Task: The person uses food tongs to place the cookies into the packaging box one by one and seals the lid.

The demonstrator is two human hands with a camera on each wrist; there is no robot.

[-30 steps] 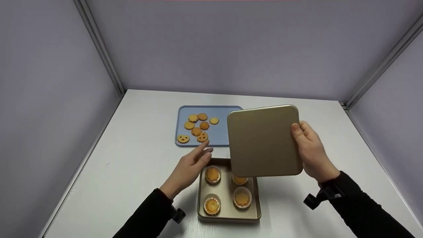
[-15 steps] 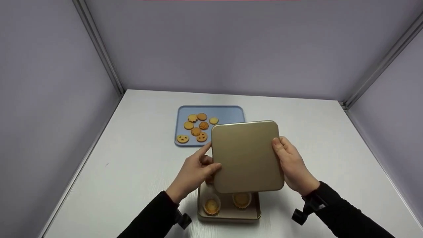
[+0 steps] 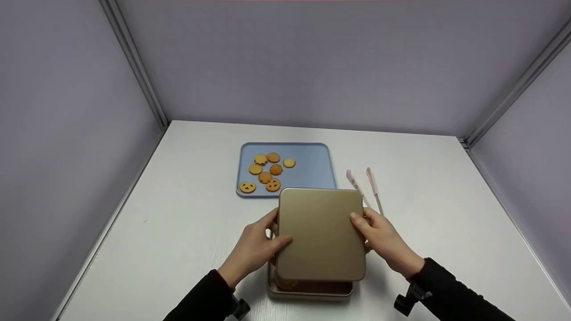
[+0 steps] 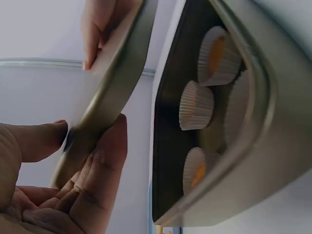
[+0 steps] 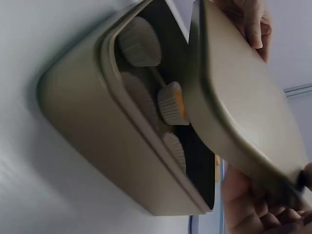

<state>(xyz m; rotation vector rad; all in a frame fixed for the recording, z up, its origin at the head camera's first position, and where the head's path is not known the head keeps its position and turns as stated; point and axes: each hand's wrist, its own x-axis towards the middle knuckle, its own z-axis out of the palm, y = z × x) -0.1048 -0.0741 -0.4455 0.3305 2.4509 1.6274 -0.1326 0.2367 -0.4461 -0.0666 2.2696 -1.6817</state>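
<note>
A gold metal lid (image 3: 321,234) hangs tilted just above a matching gold tin (image 3: 312,294) in the head view. My left hand (image 3: 254,247) pinches its left edge, thumb on top and fingers beneath. At the opposite edge my right hand (image 3: 388,240) grips it the same way. Both wrist views show a gap between the lid (image 4: 105,102) and the tin (image 5: 117,131). Inside the tin stand several white paper cups, such as this one (image 4: 196,105), with orange-yellow pieces in them. From above, the lid hides nearly all of the tin's inside.
Behind the tin lies a blue tray (image 3: 308,162) with several cookies (image 3: 265,177) on its left half. Pale tongs (image 3: 374,187) rest on the white table right of the tray, partly hidden by the lid and right hand. Grey panels (image 3: 285,67) enclose the table.
The lid has come left and down over the tin, carried by my right hand. My left hand has taken hold of its left edge. The tongs have come into sight.
</note>
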